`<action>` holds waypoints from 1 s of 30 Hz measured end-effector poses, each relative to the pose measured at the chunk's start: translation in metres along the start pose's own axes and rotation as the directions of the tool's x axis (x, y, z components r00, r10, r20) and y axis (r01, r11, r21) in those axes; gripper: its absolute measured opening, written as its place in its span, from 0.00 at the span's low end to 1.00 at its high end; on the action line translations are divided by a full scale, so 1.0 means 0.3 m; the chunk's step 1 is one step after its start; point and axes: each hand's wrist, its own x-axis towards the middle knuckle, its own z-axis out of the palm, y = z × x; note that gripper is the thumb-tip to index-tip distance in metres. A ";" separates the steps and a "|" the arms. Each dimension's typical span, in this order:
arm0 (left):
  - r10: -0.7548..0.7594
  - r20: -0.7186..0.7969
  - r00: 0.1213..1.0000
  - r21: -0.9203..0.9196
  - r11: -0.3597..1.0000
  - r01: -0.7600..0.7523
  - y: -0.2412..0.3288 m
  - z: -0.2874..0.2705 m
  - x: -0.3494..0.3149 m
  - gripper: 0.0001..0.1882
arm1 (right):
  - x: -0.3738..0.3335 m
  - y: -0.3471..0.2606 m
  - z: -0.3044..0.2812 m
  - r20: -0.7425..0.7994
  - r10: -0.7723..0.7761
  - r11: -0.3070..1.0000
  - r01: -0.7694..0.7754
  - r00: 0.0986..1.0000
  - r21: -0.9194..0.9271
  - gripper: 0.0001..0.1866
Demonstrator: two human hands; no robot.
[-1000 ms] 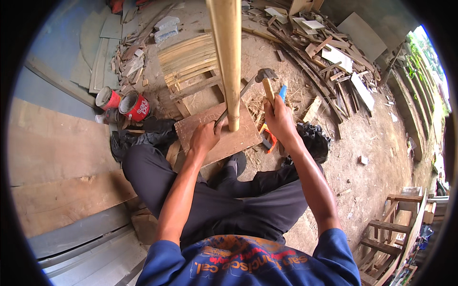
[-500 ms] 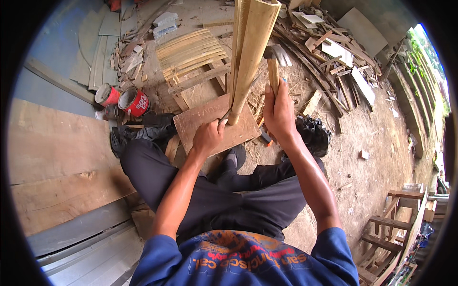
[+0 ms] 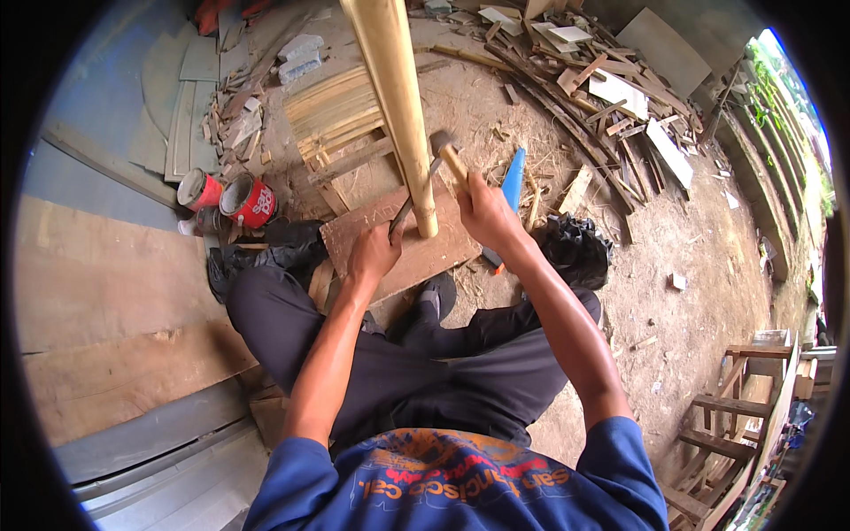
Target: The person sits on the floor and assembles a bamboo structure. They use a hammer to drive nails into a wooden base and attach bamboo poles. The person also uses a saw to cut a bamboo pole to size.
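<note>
A bamboo pole stands nearly upright on a brown wooden board between my feet. My left hand is closed around the lower end of a dark-bladed knife. That blade slants across the pole, and its tip shows on the right side; how deep it sits in the bamboo I cannot tell. My right hand grips a hammer by its wooden handle. The hammer's head is close to the blade tip; whether they touch is unclear.
A blue-bladed saw lies right of the board. Beyond the pole is a slatted bamboo stack. Red paint cans stand left, scrap wood is heaped far right, and a wooden ladder-like frame sits near right.
My right hand has swung the hammer left and down toward the blade. The pole's top has tilted left, and my left hand has shifted slightly left with the knife.
</note>
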 end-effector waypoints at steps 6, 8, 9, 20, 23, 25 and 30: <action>-0.055 -0.021 0.998 -0.037 0.998 0.054 -0.025 -0.017 -0.011 0.23 | -0.077 -0.118 -0.017 -0.173 0.093 0.980 -0.059 0.980 0.191 0.10; -0.054 -0.028 0.998 -0.034 0.998 0.053 -0.021 -0.020 -0.012 0.23 | -0.109 -0.173 -0.049 -0.209 0.134 0.961 -0.075 0.969 0.267 0.09; -0.048 -0.029 0.998 -0.031 0.998 0.047 -0.016 -0.024 -0.008 0.23 | -0.122 -0.133 -0.018 -0.256 0.058 0.952 0.024 0.965 0.306 0.14; -0.083 0.046 0.996 0.157 0.985 0.074 -0.028 -0.019 -0.022 0.23 | -0.117 -0.211 -0.049 -0.282 0.126 0.946 -0.029 0.951 0.322 0.16; -0.072 0.070 0.995 0.096 0.993 0.066 -0.017 -0.014 -0.030 0.24 | -0.114 -0.172 -0.024 -0.250 0.055 0.975 0.002 0.967 0.221 0.16; -0.026 0.111 0.993 0.108 0.994 0.014 -0.008 -0.017 -0.022 0.25 | -0.127 -0.002 0.037 -0.044 0.083 0.997 -0.083 0.996 -0.001 0.17; -0.056 0.138 0.989 0.164 0.986 0.033 -0.014 -0.031 -0.031 0.28 | -0.173 -0.053 0.041 -0.118 0.139 0.987 -0.128 0.983 0.098 0.18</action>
